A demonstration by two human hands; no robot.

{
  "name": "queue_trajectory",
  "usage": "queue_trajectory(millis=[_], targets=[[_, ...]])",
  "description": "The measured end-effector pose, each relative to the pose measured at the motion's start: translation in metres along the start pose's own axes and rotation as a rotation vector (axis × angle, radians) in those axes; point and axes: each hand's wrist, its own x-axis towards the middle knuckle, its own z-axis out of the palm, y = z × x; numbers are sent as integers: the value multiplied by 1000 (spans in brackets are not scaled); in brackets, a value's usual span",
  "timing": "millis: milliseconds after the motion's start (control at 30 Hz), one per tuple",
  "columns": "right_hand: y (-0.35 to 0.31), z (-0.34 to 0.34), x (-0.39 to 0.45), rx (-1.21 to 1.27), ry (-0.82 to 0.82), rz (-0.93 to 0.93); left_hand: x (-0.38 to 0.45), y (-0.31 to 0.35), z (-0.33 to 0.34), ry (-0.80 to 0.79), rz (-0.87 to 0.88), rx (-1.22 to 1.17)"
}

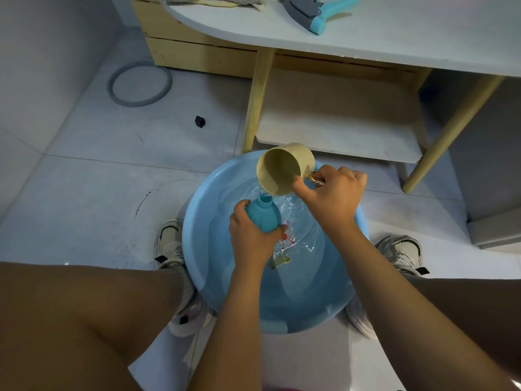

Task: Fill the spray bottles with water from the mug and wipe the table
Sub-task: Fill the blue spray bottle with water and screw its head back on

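With your left hand gripping the bottle and right hand tipping the held mug, pour slowly over the basin.

a home: tiled floor, wash basin.

Hidden and cut-off parts around the basin

The left hand is covering the lower body of the teal spray bottle, and the right hand is hiding most of the mug handle. The top edge is cutting off the cloth and the trigger sprayer head on the desk. Ripples are blurring the picture on the bottom of the basin. The legs are covering parts of both sneakers.
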Motion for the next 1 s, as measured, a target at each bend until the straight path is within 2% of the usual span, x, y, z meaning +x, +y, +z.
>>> queue_trajectory(millis=[1000], targets=[[-3,-4,5,15,127,-133,-1,3,-1,27,-9,-15]])
